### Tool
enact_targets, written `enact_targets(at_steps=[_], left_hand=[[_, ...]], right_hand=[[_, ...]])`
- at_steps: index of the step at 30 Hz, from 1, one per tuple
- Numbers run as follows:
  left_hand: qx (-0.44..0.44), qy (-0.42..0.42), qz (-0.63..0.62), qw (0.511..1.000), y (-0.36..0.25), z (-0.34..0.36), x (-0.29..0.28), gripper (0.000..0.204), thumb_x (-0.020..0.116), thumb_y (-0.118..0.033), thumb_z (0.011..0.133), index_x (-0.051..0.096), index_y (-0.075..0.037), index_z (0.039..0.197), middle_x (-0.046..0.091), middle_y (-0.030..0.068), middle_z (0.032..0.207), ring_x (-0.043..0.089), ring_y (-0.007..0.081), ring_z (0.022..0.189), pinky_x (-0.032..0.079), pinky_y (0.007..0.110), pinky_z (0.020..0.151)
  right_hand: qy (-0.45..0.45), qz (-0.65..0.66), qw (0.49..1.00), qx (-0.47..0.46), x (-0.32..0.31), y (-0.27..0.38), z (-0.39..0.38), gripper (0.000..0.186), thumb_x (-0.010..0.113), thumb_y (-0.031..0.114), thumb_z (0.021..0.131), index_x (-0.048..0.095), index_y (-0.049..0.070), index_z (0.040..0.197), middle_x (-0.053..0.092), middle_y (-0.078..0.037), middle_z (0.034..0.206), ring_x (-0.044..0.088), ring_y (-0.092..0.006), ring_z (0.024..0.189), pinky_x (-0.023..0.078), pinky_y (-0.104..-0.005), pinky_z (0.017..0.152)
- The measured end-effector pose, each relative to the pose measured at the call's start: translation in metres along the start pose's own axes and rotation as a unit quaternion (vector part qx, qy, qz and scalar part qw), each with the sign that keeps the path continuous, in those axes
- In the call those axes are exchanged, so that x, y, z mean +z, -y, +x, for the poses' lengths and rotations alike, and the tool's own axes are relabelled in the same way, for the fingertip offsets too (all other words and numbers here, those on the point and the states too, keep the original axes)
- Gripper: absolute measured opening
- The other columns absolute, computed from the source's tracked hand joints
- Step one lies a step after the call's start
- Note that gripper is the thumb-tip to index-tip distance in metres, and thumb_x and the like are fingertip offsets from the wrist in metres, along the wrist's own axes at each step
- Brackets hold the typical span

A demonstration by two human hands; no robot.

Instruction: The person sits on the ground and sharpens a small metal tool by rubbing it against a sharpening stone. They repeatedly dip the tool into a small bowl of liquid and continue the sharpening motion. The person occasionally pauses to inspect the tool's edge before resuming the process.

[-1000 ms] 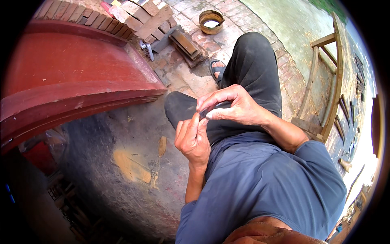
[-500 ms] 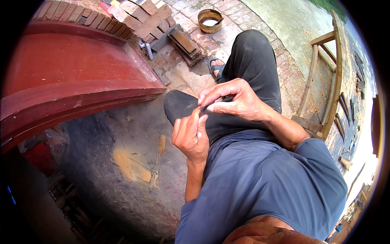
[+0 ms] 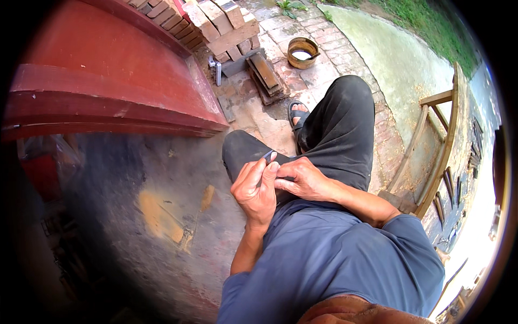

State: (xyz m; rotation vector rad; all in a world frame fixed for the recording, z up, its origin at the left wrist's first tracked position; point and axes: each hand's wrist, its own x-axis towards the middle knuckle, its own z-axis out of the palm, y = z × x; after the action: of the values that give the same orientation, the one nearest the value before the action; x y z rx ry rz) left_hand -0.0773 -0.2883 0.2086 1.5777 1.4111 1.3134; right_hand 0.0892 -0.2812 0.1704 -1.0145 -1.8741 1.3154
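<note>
Over my lap, my left hand point(image 3: 256, 190) is closed, thumb against bent fingers. A small, thin, dark piece with a bluish edge point(image 3: 268, 155) sticks up from between its fingertips. I cannot make out its kind. My right hand point(image 3: 306, 182) comes in from the right with its fingers bent and its tips touching the left thumb. What lies between the right fingertips, if anything, is hidden. Both hands are above dark trousers point(image 3: 345, 127), with the knees apart.
To the left stands a red wooden panel point(image 3: 116, 70). Ahead are stacked bricks point(image 3: 232, 32), flat dark boards point(image 3: 265, 75) and a round tub point(image 3: 301, 53) with something white inside. On the right, a wooden bench point(image 3: 452, 135) carries several tools point(image 3: 449, 186). Wood shavings lie beneath it.
My right hand has come down from above the left fingertips to beside the left thumb. The dark piece now shows above my left fingers. The whole view has shifted a little.
</note>
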Motion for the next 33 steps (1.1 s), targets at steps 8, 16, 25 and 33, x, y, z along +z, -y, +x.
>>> enact_targets(at_steps=[8, 16, 25, 33], left_hand=[[0.008, -0.034, 0.008, 0.999, -0.012, 0.001, 0.000, 0.020, 0.079, -0.002, 0.097, 0.080, 0.005, 0.115, 0.079, 0.0091, 0.093, 0.072, 0.0132, 0.082, 0.056, 0.028, 0.075], [0.031, -0.028, -0.017, 0.999, -0.011, -0.005, -0.006, 0.022, 0.081, 0.004, 0.090, 0.081, 0.004, 0.112, 0.080, 0.0140, 0.099, 0.077, 0.0219, 0.088, 0.060, 0.033, 0.080], [0.049, -0.031, -0.026, 0.998, -0.014, -0.010, -0.009, 0.023, 0.079, 0.007, 0.089, 0.081, 0.004, 0.111, 0.079, 0.0135, 0.103, 0.077, 0.0206, 0.091, 0.060, 0.031, 0.082], [0.032, -0.035, -0.079, 0.996, -0.010, -0.017, -0.014, 0.024, 0.077, 0.009, 0.090, 0.080, 0.003, 0.113, 0.078, 0.0132, 0.107, 0.076, 0.0191, 0.094, 0.060, 0.030, 0.082]], right_hand=[[0.010, 0.021, 1.000, 0.008, 0.009, -0.003, -0.005, 0.016, 0.078, 0.017, 0.097, 0.076, 0.002, 0.102, 0.074, -0.019, 0.085, 0.069, -0.0432, 0.076, 0.054, -0.0479, 0.067], [0.013, 0.016, 1.000, -0.003, 0.010, 0.003, -0.005, 0.018, 0.077, 0.016, 0.097, 0.077, 0.002, 0.109, 0.075, -0.021, 0.093, 0.071, -0.0447, 0.083, 0.055, -0.0468, 0.070], [0.018, 0.023, 1.000, -0.007, 0.016, -0.002, -0.009, 0.020, 0.077, 0.017, 0.098, 0.077, 0.002, 0.111, 0.076, -0.021, 0.095, 0.071, -0.0446, 0.083, 0.056, -0.0467, 0.071], [0.024, 0.017, 1.000, -0.007, 0.019, 0.007, -0.012, 0.018, 0.076, 0.018, 0.100, 0.078, 0.002, 0.110, 0.078, -0.018, 0.092, 0.076, -0.0389, 0.083, 0.058, -0.0448, 0.073]])
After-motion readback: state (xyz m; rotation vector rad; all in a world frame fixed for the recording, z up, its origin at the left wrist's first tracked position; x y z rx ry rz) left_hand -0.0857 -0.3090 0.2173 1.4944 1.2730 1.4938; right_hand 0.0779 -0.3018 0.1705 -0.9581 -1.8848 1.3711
